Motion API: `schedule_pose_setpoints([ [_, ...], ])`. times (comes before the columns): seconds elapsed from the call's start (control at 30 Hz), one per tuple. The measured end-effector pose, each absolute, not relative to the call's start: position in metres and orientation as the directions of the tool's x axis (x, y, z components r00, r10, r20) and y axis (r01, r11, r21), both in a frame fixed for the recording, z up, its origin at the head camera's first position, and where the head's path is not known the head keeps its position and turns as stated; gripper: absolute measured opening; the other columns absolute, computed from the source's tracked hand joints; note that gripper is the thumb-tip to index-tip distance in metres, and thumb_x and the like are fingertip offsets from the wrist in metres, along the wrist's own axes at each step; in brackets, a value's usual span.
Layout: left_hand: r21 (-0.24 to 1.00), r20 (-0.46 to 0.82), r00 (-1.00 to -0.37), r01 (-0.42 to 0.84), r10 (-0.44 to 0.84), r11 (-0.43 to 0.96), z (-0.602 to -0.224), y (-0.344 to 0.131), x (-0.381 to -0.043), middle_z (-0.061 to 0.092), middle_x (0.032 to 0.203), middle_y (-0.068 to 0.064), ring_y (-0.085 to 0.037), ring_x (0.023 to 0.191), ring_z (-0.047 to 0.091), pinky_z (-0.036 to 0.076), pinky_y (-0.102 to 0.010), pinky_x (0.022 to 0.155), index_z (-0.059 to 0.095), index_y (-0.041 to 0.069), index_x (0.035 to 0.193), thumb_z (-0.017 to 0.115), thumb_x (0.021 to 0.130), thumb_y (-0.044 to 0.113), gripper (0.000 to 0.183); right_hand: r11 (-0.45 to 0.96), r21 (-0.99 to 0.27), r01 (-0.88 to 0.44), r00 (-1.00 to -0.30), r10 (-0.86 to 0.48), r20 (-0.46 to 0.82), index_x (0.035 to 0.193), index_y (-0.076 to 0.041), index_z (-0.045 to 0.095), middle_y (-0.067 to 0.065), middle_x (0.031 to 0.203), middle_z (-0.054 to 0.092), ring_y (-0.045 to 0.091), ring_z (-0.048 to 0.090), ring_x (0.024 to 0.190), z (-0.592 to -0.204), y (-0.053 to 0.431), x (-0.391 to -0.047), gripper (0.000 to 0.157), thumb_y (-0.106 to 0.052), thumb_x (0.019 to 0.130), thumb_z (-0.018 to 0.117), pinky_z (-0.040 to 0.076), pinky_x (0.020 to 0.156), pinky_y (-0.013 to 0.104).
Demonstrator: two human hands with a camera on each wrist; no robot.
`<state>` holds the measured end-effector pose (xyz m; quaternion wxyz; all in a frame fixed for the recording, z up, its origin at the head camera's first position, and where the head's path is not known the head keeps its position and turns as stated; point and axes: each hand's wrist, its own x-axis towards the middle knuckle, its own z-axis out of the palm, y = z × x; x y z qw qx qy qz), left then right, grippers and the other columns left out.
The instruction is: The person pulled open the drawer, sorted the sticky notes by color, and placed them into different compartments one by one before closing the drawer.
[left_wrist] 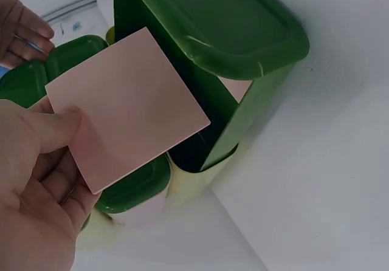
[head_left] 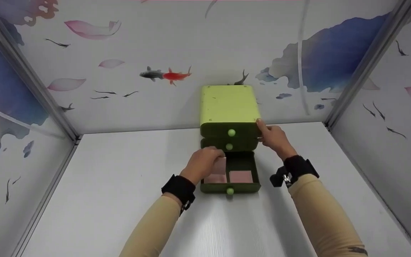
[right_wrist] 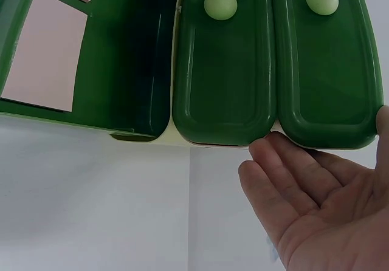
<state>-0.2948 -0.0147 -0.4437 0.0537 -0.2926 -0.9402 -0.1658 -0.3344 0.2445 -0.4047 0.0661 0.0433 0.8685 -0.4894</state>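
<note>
A small drawer cabinet (head_left: 228, 103) with a yellow-green top and dark green drawers stands against the back wall. Its bottom drawer (head_left: 243, 187) is pulled out and has a divider down the middle. Between thumb and fingers, my left hand (head_left: 202, 162) pinches a square pink paper pad (left_wrist: 130, 110), tilted above the drawer's left compartment. Another pink pad (head_left: 214, 179) lies below it in that compartment, partly hidden, and one more pink pad (head_left: 241, 177) lies in the right compartment. My right hand (right_wrist: 334, 204) touches the cabinet's right side near the closed upper drawers, fingers fairly straight.
Round light green knobs (head_left: 231, 132) stick out from the drawer fronts. Printed walls with fish and petals enclose the white table (head_left: 120, 200) at the back and both sides. Dark straps (head_left: 179, 191) with cameras sit on both wrists.
</note>
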Motion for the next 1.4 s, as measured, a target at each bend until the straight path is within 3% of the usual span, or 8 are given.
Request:
schedule_pose_setpoints([
  [0.33, 0.428, 0.065, -0.846, 0.503, 0.529, 0.751, -0.458, -0.008, -0.31, 0.072, 0.115, -0.005, -0.023, 0.111, 0.065, 0.053, -0.035, 0.096, 0.073, 0.013, 0.116, 0.055, 0.095, -0.001, 0.031, 0.503, -0.852, 0.147, -0.987, 0.024, -0.156, 0.139, 0.004, 0.049, 0.024, 0.132, 0.058, 0.033, 0.06, 0.121, -0.407, 0.245, -0.335, 0.088, -0.07, 0.094, 0.033, 0.049, 0.101, 0.039],
  [0.57, 0.453, -0.052, -0.861, 0.431, 0.505, 0.781, -0.475, -0.01, -0.315, 0.07, 0.119, -0.006, -0.024, 0.114, 0.064, 0.052, -0.036, 0.098, 0.072, 0.013, 0.118, 0.051, 0.096, -0.001, 0.033, 0.52, -0.841, 0.15, -0.988, 0.041, -0.151, 0.134, 0.001, 0.055, 0.022, 0.126, 0.063, 0.03, 0.063, 0.113, -0.408, 0.243, -0.333, 0.085, -0.07, 0.094, 0.033, 0.05, 0.096, 0.036],
  [0.77, 0.478, -0.107, -0.86, 0.395, 0.499, 0.784, -0.485, -0.011, -0.316, 0.065, 0.128, -0.008, -0.027, 0.122, 0.059, 0.05, -0.039, 0.102, 0.069, 0.012, 0.123, 0.047, 0.095, -0.009, 0.042, 0.523, -0.838, 0.156, -0.987, 0.05, -0.152, 0.138, 0.002, 0.051, 0.022, 0.128, 0.061, 0.031, 0.062, 0.116, -0.407, 0.243, -0.333, 0.086, -0.07, 0.094, 0.033, 0.05, 0.1, 0.041],
  [1.4, 0.32, -0.081, -0.873, 0.434, 0.48, 0.842, -0.507, -0.002, -0.317, 0.067, 0.125, -0.008, -0.029, 0.119, 0.06, 0.05, -0.042, 0.1, 0.07, 0.014, 0.121, 0.055, 0.095, -0.002, 0.034, 0.525, -0.837, 0.153, -0.987, 0.043, -0.153, 0.13, 0.003, 0.057, 0.023, 0.125, 0.062, 0.034, 0.061, 0.116, -0.406, 0.245, -0.334, 0.085, -0.07, 0.094, 0.032, 0.05, 0.095, 0.038],
])
